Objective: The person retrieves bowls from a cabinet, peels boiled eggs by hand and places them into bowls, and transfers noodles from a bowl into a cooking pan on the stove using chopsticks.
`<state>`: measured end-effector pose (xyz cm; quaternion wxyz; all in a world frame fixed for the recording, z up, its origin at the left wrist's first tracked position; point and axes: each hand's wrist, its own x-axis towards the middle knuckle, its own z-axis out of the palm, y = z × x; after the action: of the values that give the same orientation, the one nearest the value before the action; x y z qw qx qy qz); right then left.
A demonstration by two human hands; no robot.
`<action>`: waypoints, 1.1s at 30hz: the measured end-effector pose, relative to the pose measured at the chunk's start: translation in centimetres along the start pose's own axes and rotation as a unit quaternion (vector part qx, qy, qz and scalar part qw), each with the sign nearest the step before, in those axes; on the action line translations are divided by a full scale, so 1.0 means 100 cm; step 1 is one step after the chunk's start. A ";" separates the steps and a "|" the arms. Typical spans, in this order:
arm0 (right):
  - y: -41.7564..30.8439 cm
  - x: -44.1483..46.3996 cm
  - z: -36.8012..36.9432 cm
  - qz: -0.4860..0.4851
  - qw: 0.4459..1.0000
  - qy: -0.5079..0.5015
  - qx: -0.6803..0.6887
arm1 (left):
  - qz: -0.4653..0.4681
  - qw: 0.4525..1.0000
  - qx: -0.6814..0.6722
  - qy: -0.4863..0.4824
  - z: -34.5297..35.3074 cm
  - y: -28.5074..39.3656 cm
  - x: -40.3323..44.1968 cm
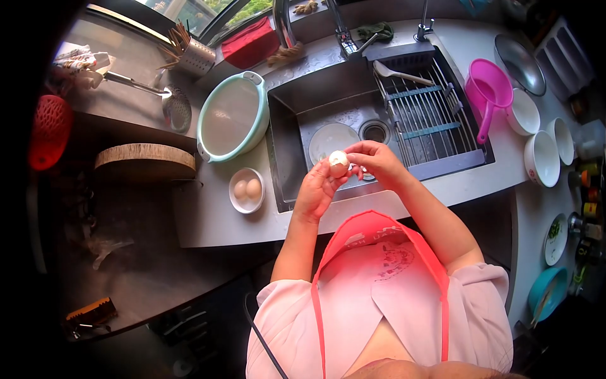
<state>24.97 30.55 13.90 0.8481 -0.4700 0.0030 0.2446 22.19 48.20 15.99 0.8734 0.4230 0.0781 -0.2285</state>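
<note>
Over the near edge of the sink, my left hand (pixel 317 189) grips an egg (pixel 339 165) whose shell is partly off, with white showing on top. The fingers of my right hand (pixel 377 163) are bent together against the egg's right side; whether they pinch a bit of shell is too small to tell. Below my hands, a round light plate or lid (pixel 331 140) lies in the sink (pixel 293 183) beside the drain. Two brown eggs (pixel 247 189) rest in a small white bowl (pixel 247 208) on the counter to the left.
A pale green basin (pixel 208 144) stands left of the sink. The rack (pixel 445 160) over the sink's right side holds a white spoon (pixel 404 74). Farther right are a pink ladle (pixel 489 85) and white bowls (pixel 542 159). A round wooden board (pixel 145 162) is at the left.
</note>
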 end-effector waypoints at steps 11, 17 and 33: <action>0.003 -0.005 0.009 -0.073 0.992 0.003 -0.101 | 0.000 1.000 0.006 0.003 -0.006 -0.006 0.000; 0.006 -0.007 0.012 -0.091 0.981 0.034 -0.165 | 0.014 0.998 0.058 0.016 -0.001 -0.008 -0.002; -0.001 -0.017 -0.002 -0.031 0.999 0.014 -0.027 | -0.021 0.999 0.003 -0.045 -0.002 -0.007 0.001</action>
<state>23.58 29.67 14.25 0.8420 -0.4961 -0.0063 0.2120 22.00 47.92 15.35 0.8695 0.4134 0.0474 -0.2661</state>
